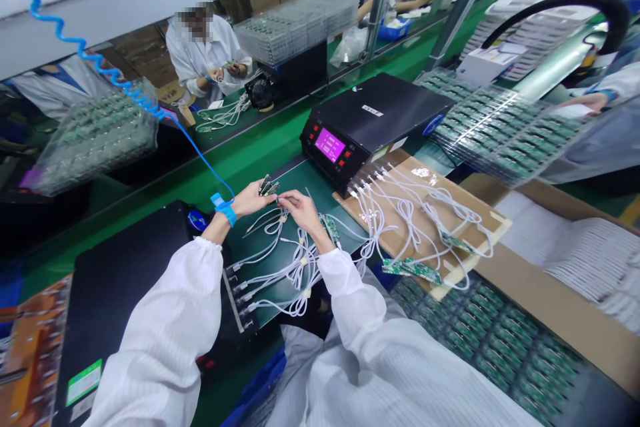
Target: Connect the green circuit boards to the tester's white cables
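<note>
My left hand point(249, 201), with a blue wrist strap point(223, 209) on its wrist, is closed around several small green circuit boards point(269, 185) that stick up past the thumb. The fingertips of my right hand point(301, 209) pinch together right beside those boards; what they grip is too small to make out. Below both hands, white cables point(280, 267) lie bundled with ties on the green mat, plugged into a metal-edged strip of connectors point(239, 303). A circuit board point(330, 230) lies by my right wrist, partly hidden behind it.
A black tester point(330, 145) with a lit purple screen stands ahead, its white cables running over a cardboard sheet point(450, 207) with boards on it. Another black box point(125, 307) is at left. Board trays point(500, 340) lie at lower right. A coiled blue cord point(200, 153) hangs nearby.
</note>
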`<state>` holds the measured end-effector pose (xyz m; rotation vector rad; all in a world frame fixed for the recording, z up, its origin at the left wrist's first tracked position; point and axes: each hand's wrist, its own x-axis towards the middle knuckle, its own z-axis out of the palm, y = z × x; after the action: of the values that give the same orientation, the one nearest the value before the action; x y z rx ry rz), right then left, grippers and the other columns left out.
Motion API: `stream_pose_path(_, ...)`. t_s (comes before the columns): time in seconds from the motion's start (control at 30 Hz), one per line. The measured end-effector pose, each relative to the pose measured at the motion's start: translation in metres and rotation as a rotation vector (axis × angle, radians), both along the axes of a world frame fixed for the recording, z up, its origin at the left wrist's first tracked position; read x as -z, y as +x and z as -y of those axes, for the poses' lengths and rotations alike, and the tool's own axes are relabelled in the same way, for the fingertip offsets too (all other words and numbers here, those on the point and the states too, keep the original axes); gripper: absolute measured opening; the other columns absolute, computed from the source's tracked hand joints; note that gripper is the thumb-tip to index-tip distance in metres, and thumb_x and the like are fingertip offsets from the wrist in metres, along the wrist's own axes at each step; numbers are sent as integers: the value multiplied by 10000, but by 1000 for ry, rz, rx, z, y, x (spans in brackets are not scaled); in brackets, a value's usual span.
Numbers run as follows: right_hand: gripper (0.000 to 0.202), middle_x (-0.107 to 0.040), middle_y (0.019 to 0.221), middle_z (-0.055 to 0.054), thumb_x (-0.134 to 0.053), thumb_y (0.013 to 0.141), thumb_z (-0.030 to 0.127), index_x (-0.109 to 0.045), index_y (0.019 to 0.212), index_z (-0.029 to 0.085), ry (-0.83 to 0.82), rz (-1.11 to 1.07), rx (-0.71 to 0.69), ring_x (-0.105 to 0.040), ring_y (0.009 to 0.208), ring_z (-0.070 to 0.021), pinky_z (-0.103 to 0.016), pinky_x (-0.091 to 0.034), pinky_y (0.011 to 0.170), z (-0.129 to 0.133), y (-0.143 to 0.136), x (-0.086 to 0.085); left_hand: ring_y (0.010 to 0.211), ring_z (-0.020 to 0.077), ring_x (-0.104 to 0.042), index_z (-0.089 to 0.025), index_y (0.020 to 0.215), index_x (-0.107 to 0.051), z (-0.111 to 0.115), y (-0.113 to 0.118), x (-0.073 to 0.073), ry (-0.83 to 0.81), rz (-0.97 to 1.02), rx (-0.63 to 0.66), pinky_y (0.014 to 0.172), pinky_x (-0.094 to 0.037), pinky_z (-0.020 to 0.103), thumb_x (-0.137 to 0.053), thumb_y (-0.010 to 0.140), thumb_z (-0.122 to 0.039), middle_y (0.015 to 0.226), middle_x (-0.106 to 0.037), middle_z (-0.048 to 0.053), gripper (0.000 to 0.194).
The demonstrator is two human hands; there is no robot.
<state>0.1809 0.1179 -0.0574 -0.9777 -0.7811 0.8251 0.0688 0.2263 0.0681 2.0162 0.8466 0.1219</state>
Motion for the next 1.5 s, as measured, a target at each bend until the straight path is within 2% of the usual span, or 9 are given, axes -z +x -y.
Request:
stream_pose_path(0.23,410,-678,1009,-50,-833,785,584,-756,903,199,47,0,16,-728,839,-174,-342,-614,872,-2,1,4,718,160,-545,-206,824,-546,1,0,-1,-48,34,-9,736,-459,299,-784,725,-200,669,-518,-50,257)
stream_pose_path(0.5,445,-681,1054,-68,-818,794,634,-779,881,200,62,90,-30,-710,830,-173,-365,-626,883,1,15,-6,734,164,-523,-214,846,-523,-2,-5,-4,-25,47,86,732,-444,306,-815,751,-398,699,-508,-41,358)
stream_pose_path(0.67,498,-754,892,-46,-852,754,626,-737,983,200,12,-23,-90,-745,864,-207,-383,-605,903,0,18,-9,712,157,-521,-205,880,-548,-4,-6,-3,-3,41,97,680,-440,289,-828,735,-493,707,-538,-33,426)
stream_pose_path(0.73,506,-762,829,-38,-865,735,621,-727,970,195,-7,-58,-103,-753,845,-211,-384,-602,895,1,17,-10,691,146,-504,-202,877,-548,-4,-6,-3,19,44,107,657,-430,283,-822,734,-519,711,-539,-33,443)
stream_pose_path(0.93,486,-761,814,-29,-877,717,619,-726,893,192,10,-53,-118,-755,818,-202,-357,-602,867,4,16,-15,698,143,-495,-200,879,-547,-6,-7,-4,50,58,175,668,-427,291,-803,731,-591,755,-550,-24,491)
stream_pose_path(1.13,483,-773,803,-33,-889,712,598,-736,886,173,2,-73,-178,-760,804,-196,-344,-612,852,2,15,-17,751,161,-541,-192,929,-585,-9,-6,-3,87,78,191,752,-478,308,-823,715,-593,788,-585,-18,513)
stream_pose_path(1.27,503,-796,856,-57,-882,727,591,-743,953,164,-12,-85,-244,-770,839,-192,-345,-614,873,5,21,-17,838,182,-592,-184,984,-607,-8,-6,-3,79,100,175,841,-504,328,-831,707,-562,878,-628,13,520)
stream_pose_path(1.5,493,-773,800,-34,-837,775,624,-712,964,187,-4,-44,-190,-744,784,-180,-332,-610,802,9,21,-20,932,207,-641,-182,1017,-648,-8,-8,-7,138,118,193,911,-508,350,-802,744,-517,991,-698,54,459)
